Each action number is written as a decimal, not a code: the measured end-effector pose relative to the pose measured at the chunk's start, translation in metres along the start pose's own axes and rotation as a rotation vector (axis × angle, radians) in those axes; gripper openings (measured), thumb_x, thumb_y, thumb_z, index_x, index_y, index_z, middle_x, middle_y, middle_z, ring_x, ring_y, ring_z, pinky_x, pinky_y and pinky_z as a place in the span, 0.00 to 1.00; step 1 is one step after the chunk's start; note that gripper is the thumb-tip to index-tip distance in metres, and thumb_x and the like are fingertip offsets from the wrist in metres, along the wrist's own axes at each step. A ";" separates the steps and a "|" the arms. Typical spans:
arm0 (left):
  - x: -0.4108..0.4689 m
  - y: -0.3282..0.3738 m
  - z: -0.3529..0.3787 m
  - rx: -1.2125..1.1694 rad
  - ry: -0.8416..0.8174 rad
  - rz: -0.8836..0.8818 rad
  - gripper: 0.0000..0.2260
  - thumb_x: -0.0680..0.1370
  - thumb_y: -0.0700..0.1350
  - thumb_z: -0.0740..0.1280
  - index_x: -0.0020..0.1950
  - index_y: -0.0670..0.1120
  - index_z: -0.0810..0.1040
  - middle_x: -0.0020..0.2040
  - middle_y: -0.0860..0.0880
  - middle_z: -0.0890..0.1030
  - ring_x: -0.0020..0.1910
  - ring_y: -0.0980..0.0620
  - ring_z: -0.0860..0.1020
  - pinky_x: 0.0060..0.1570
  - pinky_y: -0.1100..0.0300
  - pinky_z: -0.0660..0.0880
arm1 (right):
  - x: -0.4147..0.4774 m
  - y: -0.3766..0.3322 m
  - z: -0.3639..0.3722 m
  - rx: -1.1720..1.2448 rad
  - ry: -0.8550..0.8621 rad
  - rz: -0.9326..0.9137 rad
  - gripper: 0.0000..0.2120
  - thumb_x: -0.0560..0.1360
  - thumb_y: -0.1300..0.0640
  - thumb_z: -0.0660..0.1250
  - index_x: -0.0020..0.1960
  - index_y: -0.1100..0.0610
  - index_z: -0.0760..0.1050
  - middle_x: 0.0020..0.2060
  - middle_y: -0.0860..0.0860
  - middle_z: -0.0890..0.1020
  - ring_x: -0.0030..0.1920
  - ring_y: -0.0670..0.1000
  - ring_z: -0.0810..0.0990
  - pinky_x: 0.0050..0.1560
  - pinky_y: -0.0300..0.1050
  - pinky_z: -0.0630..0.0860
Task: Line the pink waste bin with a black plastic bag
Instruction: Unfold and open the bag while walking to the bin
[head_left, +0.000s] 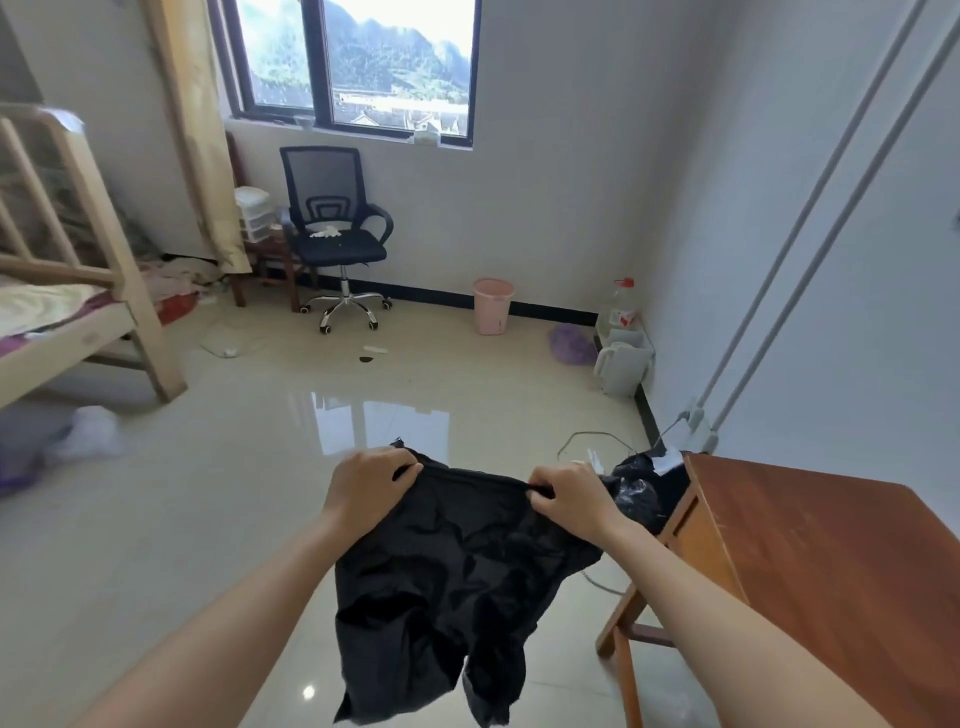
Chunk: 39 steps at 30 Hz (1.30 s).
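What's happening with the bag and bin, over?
Both hands, left and right, grip bag top edge. Bin unlined, far by wall. Open floor between.

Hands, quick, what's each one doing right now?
Left hand: closed, pinching the bag's top edge.
Right hand: closed, pinching the same edge.

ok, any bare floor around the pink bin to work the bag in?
Bare tile in front of the pink bin and to its left up to the office chair. Right is crowded: purple bag, white kettle, bottle.
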<state>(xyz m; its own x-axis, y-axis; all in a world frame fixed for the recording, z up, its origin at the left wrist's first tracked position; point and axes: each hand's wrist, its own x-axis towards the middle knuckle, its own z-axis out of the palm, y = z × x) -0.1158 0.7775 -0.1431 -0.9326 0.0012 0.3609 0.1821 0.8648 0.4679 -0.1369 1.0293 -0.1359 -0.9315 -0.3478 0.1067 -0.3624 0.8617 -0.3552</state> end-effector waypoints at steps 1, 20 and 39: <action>0.012 -0.008 0.004 -0.005 -0.019 -0.001 0.07 0.76 0.45 0.65 0.44 0.44 0.82 0.41 0.47 0.85 0.40 0.47 0.80 0.39 0.59 0.68 | 0.013 0.000 0.003 0.000 0.003 0.014 0.09 0.74 0.58 0.63 0.47 0.62 0.78 0.43 0.58 0.84 0.45 0.57 0.79 0.58 0.48 0.68; 0.264 -0.085 0.081 -0.085 -0.204 0.211 0.10 0.77 0.45 0.62 0.46 0.44 0.81 0.45 0.47 0.85 0.44 0.45 0.80 0.43 0.57 0.70 | 0.215 0.057 0.015 -0.183 0.032 0.301 0.08 0.74 0.56 0.62 0.49 0.58 0.76 0.48 0.53 0.81 0.53 0.53 0.75 0.59 0.46 0.61; 0.533 -0.186 0.150 -0.030 -0.115 0.133 0.11 0.78 0.46 0.62 0.44 0.42 0.81 0.43 0.45 0.84 0.44 0.43 0.79 0.42 0.55 0.71 | 0.526 0.133 0.039 -0.161 0.064 0.199 0.08 0.75 0.56 0.60 0.50 0.57 0.75 0.50 0.54 0.80 0.54 0.53 0.75 0.58 0.46 0.60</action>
<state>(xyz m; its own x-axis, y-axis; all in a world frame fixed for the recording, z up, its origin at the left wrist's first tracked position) -0.6934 0.6923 -0.1594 -0.9288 0.1739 0.3271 0.3142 0.8376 0.4468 -0.6741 0.9465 -0.1635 -0.9832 -0.1460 0.1097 -0.1676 0.9601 -0.2237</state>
